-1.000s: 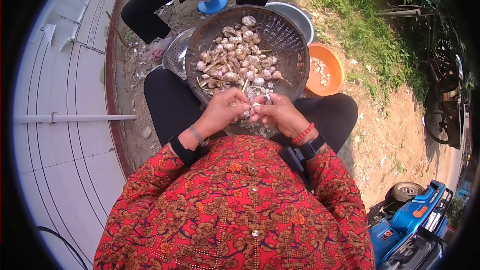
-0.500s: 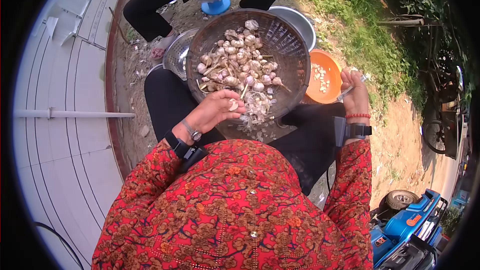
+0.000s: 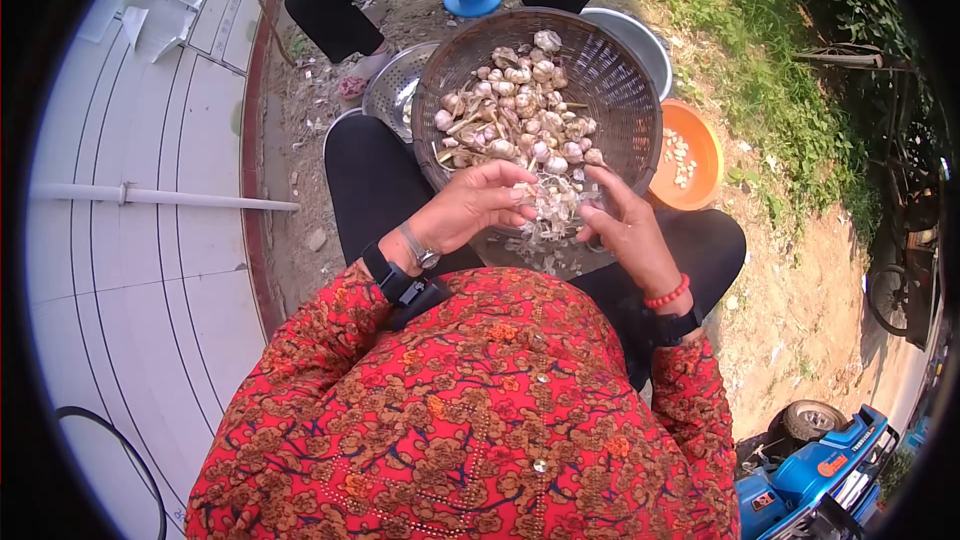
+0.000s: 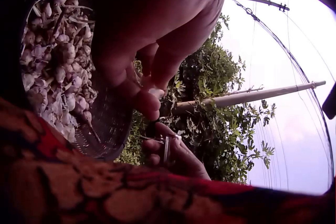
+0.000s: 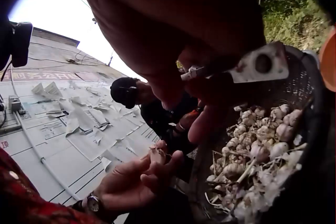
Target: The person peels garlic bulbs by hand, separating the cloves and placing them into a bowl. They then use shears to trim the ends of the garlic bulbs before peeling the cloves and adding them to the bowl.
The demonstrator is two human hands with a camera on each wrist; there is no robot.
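Note:
My left hand (image 3: 470, 210) is over the near edge of the dark woven basket (image 3: 625, 70), pinching a garlic clove (image 5: 157, 155) between thumb and fingers. Facing it, a short gap away, is my right hand (image 3: 632, 235), its thumb and fingers apart. A small flat metal piece (image 5: 265, 64) with a dark round spot sits at the right hand's fingers, which partly hide it. Garlic bulbs (image 3: 530, 100) with dry stalks are heaped in the basket. Loose papery garlic skins (image 3: 555, 208) lie at its near side, between the hands.
An orange bowl (image 3: 708, 145) with peeled cloves stands right of the basket. A metal colander (image 3: 385, 90) is at its left, a metal basin (image 3: 655, 55) behind it. Across sits another person (image 3: 330, 15), near a blue stool (image 3: 472, 0). A blue vehicle (image 3: 815, 460) stands lower right.
Both hands met over the basket at first. The right hand then swung out beside the orange bowl and has now come back toward the left hand, which keeps its clove.

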